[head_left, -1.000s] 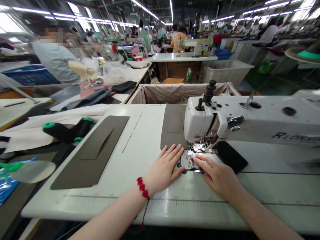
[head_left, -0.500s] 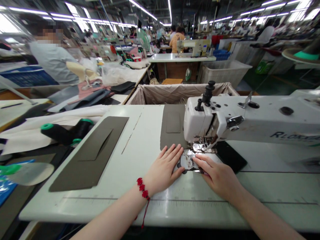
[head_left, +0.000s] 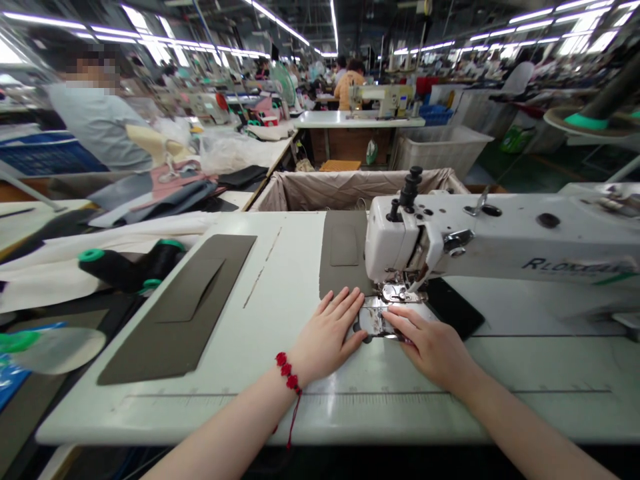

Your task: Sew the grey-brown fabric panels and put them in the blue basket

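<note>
My left hand lies flat with its fingers stretched out on the table, fingertips on the near edge of a grey-brown fabric piece that runs away under the head of a white sewing machine. My right hand rests palm down just right of it, fingers extended onto the shiny metal plate below the presser foot. A red bead bracelet circles my left wrist. Neither hand grips anything.
A stack of larger grey-brown fabric pieces lies on the white table to the left, beside black thread cones with green ends. A cloth-lined bin stands behind the table. A seated person works at the far left.
Both hands stay in place at the needle area. Only the view has shifted slightly.
</note>
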Tool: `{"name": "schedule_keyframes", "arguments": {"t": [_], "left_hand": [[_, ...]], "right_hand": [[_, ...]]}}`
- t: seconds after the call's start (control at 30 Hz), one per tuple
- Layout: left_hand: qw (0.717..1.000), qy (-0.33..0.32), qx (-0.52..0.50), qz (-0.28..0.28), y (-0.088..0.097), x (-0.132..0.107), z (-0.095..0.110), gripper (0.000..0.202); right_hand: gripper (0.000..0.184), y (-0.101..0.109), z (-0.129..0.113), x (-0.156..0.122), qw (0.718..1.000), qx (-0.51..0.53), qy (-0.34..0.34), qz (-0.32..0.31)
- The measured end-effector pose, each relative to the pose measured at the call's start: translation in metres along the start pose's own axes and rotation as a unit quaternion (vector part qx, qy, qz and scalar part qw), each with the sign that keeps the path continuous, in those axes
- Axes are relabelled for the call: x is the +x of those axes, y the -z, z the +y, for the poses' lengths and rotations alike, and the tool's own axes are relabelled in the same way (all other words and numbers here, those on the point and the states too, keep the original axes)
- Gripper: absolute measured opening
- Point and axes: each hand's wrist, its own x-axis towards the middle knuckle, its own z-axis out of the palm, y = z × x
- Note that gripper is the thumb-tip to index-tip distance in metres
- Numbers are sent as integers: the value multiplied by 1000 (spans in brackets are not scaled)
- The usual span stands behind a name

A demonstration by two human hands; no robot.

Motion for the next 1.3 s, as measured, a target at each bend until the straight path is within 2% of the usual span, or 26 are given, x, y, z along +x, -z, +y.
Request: {"name": "schedule_keyframes", "arguments": {"t": [0.33,0.5,0.57,0.67,0.73,0.8,0.87,0.97,1.03,1.13,1.23,1.3], "left_hand": [[999,-2,9,46,-3,-3,2,68],[991,91,30,90,19,1,4,53],[985,131,44,104,24,1,1,54],[980,156,63,102,21,-12,-4,59],[982,155,72,86,13,-33,-3,56],[985,141,76,62,8,-62,3,53],[991,111,71,31,6,-92,12,57],[998,23,48,-22,13,-119,26,59],[997,-44,25,-54,21,-118,29,54],[990,-116,-14,-85,34,-99,27,50],[987,-131,-40,-83,40,-78,31,48],[992,-107,-43,-56,36,-72,48,49]], "right_hand": [[50,2,-4,-1,1000,2,-6,20],[47,2,-6,-2,1000,-5,-14,12],[47,3,-7,0,1000,-8,-17,9],[45,10,-9,0,1000,-3,-19,6],[42,20,-12,-8,1000,3,-23,4],[39,32,-16,-27,999,22,-40,13],[34,43,-21,-55,993,83,-79,40],[29,49,-31,-103,960,204,-174,76],[31,45,-36,-129,938,240,-236,80],[30,30,-41,-155,918,255,-293,77],[26,16,-48,-171,910,258,-317,71],[24,9,-56,-176,907,259,-326,63]]}}
